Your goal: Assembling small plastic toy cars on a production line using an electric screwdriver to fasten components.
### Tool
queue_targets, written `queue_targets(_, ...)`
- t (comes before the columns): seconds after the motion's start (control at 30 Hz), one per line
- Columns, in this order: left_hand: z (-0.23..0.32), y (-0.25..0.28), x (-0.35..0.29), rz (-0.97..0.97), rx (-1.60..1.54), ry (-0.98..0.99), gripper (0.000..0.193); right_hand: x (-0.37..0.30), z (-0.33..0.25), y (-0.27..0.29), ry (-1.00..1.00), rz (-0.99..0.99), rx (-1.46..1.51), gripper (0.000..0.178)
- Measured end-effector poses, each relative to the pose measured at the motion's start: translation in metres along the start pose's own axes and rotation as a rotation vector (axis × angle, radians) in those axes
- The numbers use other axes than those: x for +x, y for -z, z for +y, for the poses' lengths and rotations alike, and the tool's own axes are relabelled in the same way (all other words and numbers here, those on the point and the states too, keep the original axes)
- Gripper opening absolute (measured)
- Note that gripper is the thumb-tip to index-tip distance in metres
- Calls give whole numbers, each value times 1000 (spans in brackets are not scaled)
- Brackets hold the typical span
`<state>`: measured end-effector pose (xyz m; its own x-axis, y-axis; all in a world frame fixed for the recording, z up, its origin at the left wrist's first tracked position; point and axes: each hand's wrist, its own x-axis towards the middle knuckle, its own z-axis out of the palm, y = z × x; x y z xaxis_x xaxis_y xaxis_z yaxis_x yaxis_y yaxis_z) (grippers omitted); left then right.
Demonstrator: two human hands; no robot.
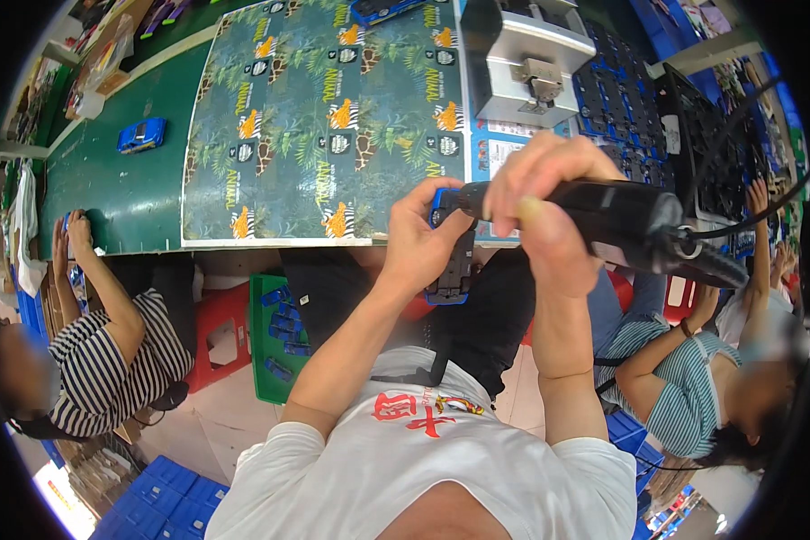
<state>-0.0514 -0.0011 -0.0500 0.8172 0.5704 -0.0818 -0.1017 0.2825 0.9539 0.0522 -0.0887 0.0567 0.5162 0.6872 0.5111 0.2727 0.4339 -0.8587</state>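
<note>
My left hand (420, 238) is closed on a blue toy car (439, 207) at the table's front edge, and the fingers hide much of it. My right hand (549, 193) wraps round a black corded electric screwdriver (616, 220) lying nearly level. Its tip points left and meets the toy car, though the exact contact point is hidden. Just below my left hand, over my lap, a dark car underside with blue edges (450, 274) shows; whether it rests there or is held, I cannot tell.
Patterned sheets (324, 126) cover the green table (99, 202). A blue toy car (142, 135) stands left. A metal fixture (535, 76) and rows of car undersides (616, 108) are at right. A green bin (265, 364) holds blue cars. People sit on both sides; the screwdriver's cord (747, 225) trails right.
</note>
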Motion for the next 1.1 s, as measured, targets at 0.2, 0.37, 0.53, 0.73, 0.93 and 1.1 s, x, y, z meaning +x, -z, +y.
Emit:
queue_targets(0.2,-4,2,1,27,72,8,22,4,8,6,28,-128,63,25)
queue_targets(0.37,2,2,1,2,53,62,21,5,16,11,81,-156,149,24)
queue_targets(0.53,3,1,0,14,20,85,20,4,15,13,63,-144,175,26)
queue_targets(0.73,-4,0,1,5,4,51,23,-1,8,9,41,-96,155,28)
queue_targets(0.93,-6,3,-1,-31,-3,32,22,-6,10,9,82,-116,79,27)
queue_targets(1.1,8,4,-3,-40,-17,52,23,-4,8,8,38,-81,110,28)
